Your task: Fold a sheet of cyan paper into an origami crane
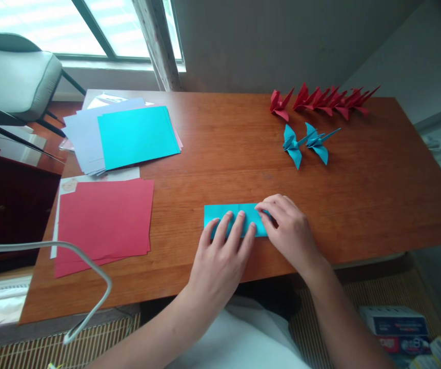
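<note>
A folded strip of blue paper [215, 211] lies flat near the front edge of the wooden table [220, 159], its long side running left to right. My left hand [220, 253] rests on it with fingers spread, pressing it to the wood. At the strip's right end, my right hand [292, 225] pinches the upper layer near the top edge between thumb and index finger. The right end of the strip is partly covered by that hand. Farther back stand two blue paper cranes [293, 146] and, behind them, a row of several red paper cranes [332, 101].
On the left lie a stack of red paper sheets [105, 220] and, behind it, blue sheets [139, 136] over white ones [84, 138]. A grey bent rod [93, 261] crosses the table's front left corner. A chair [16, 82] stands beyond the left edge; boxes [395, 328] sit on the floor at right.
</note>
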`<state>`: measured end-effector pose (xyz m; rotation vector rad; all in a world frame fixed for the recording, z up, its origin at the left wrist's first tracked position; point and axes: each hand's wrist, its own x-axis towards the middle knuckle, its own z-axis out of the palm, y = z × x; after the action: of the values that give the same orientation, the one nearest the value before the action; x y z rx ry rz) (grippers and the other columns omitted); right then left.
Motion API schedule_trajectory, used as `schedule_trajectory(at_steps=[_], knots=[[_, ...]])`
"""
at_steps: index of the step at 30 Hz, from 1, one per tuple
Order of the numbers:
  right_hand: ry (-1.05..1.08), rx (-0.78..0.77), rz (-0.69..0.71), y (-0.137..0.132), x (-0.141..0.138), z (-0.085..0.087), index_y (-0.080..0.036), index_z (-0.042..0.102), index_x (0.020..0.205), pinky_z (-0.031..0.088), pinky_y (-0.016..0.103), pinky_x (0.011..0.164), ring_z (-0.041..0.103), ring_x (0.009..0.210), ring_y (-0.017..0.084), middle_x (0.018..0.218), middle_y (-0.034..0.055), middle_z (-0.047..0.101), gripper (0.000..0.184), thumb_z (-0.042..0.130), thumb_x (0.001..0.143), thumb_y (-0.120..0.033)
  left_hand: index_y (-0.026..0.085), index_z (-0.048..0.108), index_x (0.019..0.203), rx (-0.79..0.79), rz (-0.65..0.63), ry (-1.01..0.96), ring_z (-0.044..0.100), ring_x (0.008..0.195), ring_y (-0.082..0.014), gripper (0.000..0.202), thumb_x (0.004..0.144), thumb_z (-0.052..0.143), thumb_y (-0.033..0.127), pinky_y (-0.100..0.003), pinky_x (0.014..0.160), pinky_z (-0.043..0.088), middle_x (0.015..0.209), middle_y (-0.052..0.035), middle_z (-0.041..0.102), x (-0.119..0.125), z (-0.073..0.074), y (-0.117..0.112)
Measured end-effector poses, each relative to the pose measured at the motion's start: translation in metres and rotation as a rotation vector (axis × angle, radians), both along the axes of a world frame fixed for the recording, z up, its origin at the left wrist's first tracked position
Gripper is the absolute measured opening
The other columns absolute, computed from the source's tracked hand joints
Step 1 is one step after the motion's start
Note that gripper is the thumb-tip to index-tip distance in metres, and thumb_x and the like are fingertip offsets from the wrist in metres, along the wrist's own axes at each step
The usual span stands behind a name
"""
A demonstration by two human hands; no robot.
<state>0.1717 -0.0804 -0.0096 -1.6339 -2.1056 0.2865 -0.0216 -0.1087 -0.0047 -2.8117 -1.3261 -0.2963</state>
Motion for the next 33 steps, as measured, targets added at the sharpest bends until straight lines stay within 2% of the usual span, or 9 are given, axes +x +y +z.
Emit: schedule_trajectory(at_steps=[3,7,10,11,15,21,27,33], knots=[[-0.007,-0.119,0.147,0.002,0.000,0.006,-0.022,0.067,0.101,0.051,0.034,0.086,0.063,0.098,0.021,0.104,0.0074,0.068,0.021,0.048,0.100,-0.015,0.019,0.059,0.139,0.000,0.004,-0.002,0.056,0.132,-0.0286,0.041,0.101,0.044,0.014,-0.045,0.104,0.045,0.150,-0.0045,0.057,0.000,0.002,0.001],[-0.021,-0.197,0.176,0.006,-0.001,0.012,-0.023,0.067,0.109,0.052,0.036,0.087,0.063,0.102,0.023,0.109,0.0081,0.068,0.021,0.049,0.099,-0.017,0.015,0.061,0.135,-0.068,-0.013,-0.049,0.059,0.126,-0.0275,0.038,0.100,0.046,0.016,-0.045,0.098,0.048,0.145,-0.0068,0.061,-0.005,0.009,0.010],[-0.026,-0.249,0.176,0.010,-0.002,0.017,-0.023,0.067,0.108,0.052,0.035,0.087,0.064,0.103,0.022,0.109,0.0072,0.068,0.017,0.052,0.099,-0.020,0.018,0.066,0.126,-0.241,-0.072,-0.137,0.061,0.121,-0.0278,0.031,0.101,0.049,0.024,-0.044,0.091,0.051,0.135,-0.0069,0.068,-0.014,0.013,0.030],[-0.035,-0.267,0.177,0.012,-0.003,0.019,-0.022,0.067,0.107,0.051,0.034,0.086,0.064,0.102,0.022,0.108,0.0067,0.068,0.016,0.054,0.098,-0.020,0.020,0.068,0.122,-0.300,-0.099,-0.172,0.062,0.118,-0.0266,0.029,0.101,0.049,0.021,-0.042,0.088,0.052,0.129,-0.0053,0.072,-0.018,0.013,0.038],[-0.087,-0.311,0.187,0.020,-0.007,0.027,-0.022,0.067,0.103,0.049,0.032,0.084,0.065,0.098,0.021,0.103,0.0050,0.068,0.009,0.061,0.096,-0.023,0.022,0.073,0.114,-0.458,-0.185,-0.351,0.067,0.106,-0.0184,0.031,0.101,0.046,0.014,-0.033,0.093,0.053,0.120,-0.0029,0.075,-0.025,0.008,0.069],[-0.155,-0.349,0.187,0.028,-0.011,0.035,-0.022,0.067,0.099,0.044,0.029,0.075,0.065,0.096,0.019,0.099,0.0033,0.069,0.008,0.067,0.094,-0.028,0.023,0.075,0.106,-0.475,-0.164,-0.367,0.069,0.105,-0.0185,0.026,0.100,0.050,0.017,-0.030,0.091,0.054,0.115,-0.0023,0.075,-0.018,0.000,0.083],[-0.248,-0.319,0.196,0.032,-0.013,0.035,-0.021,0.063,0.092,0.036,0.028,0.063,0.064,0.088,0.019,0.093,0.0031,0.067,0.020,0.073,0.090,-0.038,0.025,0.075,0.110,-0.491,-0.168,-0.346,0.067,0.110,-0.0187,0.021,0.097,0.058,0.021,-0.030,0.094,0.055,0.119,-0.0022,0.074,-0.019,0.003,0.083],[-0.270,-0.317,0.218,0.033,-0.013,0.034,-0.023,0.063,0.093,0.032,0.028,0.057,0.063,0.086,0.019,0.093,0.0021,0.067,0.036,0.083,0.078,-0.048,0.025,0.074,0.115,-0.439,-0.207,-0.302,0.066,0.113,-0.0205,0.022,0.096,0.062,0.025,-0.033,0.095,0.055,0.125,-0.0036,0.072,-0.024,0.006,0.078]])
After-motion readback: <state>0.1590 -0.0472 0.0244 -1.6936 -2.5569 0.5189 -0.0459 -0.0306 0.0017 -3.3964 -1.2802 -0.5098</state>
